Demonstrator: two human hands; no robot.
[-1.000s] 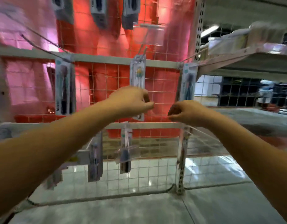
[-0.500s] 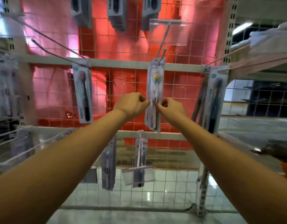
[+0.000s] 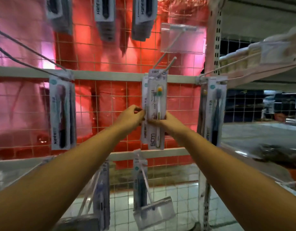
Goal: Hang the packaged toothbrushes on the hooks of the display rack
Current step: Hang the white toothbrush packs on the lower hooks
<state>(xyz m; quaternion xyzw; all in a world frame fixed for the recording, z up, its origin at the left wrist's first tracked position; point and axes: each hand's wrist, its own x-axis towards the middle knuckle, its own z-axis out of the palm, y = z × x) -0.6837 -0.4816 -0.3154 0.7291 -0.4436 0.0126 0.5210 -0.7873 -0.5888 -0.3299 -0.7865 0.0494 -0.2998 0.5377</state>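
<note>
Flanking packs [image 3: 62,112], wire grid [image 3: 102,97] behind

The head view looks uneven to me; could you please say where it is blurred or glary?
Head view: the clear toothbrush pack with the yellow-green brush is fairly sharp; the dark packs on the top row are motion-smeared; pink glare washes the red backing sheet; straight rails bow at the edges.
</note>
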